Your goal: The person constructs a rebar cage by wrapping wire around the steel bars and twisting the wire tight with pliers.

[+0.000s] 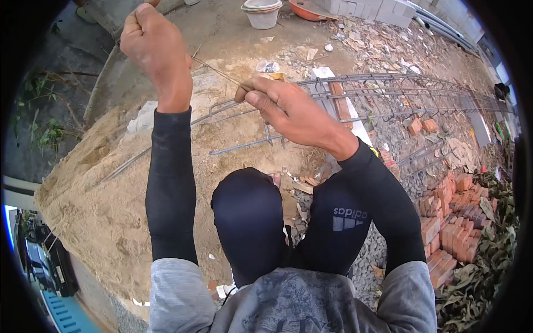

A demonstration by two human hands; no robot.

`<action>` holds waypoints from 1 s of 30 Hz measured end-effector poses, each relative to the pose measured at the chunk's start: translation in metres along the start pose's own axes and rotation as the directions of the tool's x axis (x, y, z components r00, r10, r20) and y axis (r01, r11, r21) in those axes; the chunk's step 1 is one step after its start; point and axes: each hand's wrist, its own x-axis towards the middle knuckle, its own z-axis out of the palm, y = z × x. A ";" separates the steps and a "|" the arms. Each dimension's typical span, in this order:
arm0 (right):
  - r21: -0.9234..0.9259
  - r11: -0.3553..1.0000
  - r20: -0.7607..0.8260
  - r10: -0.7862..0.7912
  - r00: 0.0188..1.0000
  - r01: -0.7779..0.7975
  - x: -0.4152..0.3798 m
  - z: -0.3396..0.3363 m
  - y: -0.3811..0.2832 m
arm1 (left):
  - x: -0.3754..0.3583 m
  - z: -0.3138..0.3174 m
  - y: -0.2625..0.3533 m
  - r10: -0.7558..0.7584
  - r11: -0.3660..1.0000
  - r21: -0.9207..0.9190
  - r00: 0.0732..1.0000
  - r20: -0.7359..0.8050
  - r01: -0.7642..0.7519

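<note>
My left hand (158, 53) is raised at the upper left, its fingers curled closed; what they hold, if anything, is hidden. My right hand (297, 114) is closed in a pinch on thin wire (217, 72), which stretches up and left towards my left wrist. Behind and beyond my right hand lies a long rebar cage (388, 83), with stirrups along its bars. Its near bar ends (239, 147) hang over the sand, close to my knees. A brick-and-white block support (340, 102) sits under the cage.
A sand heap (100, 166) spreads along the left. Stacked bricks (458, 222) and dry leaves (472, 294) lie at right. A white bucket (262, 15), an orange-red basin (311, 11) and grey blocks (372, 10) stand at the back. Rubble (383, 50) covers the ground beyond the cage.
</note>
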 end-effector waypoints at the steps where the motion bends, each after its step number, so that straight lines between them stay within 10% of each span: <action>1: -0.112 0.993 0.048 0.034 0.998 -0.028 -0.002 -0.005 -0.003 | 0.001 -0.004 0.003 0.028 0.996 0.088 0.998 -0.054 -0.023; 9: -0.675 0.736 -0.015 0.052 0.999 -0.049 -0.015 -0.038 0.026 | 0.078 -0.089 -0.009 0.035 0.998 -0.047 0.947 -0.320 -0.053; 15: -0.753 0.650 0.137 0.004 0.991 0.101 -0.025 -0.049 0.014 | 0.160 -0.196 -0.067 -0.103 0.963 -0.266 0.974 -0.202 0.047; 21: -0.399 0.917 0.100 0.069 0.993 -0.024 -0.048 -0.043 0.007 | 0.132 -0.165 -0.058 -0.178 0.962 -0.245 0.958 -0.226 0.121; 24: -0.360 0.929 0.120 0.138 0.983 -0.087 -0.050 -0.046 -0.002 | 0.127 -0.157 -0.057 -0.206 0.946 -0.287 0.963 -0.175 0.150; 27: -0.441 0.792 0.183 0.539 0.822 -0.421 -0.053 -0.044 -0.003 | 0.114 -0.127 -0.041 -0.181 0.962 -0.237 0.966 -0.186 0.135; 30: -0.564 0.776 0.347 0.532 0.772 -0.281 -0.047 -0.033 0.015 | 0.107 -0.124 -0.043 -0.172 0.854 -0.509 0.982 -0.079 0.109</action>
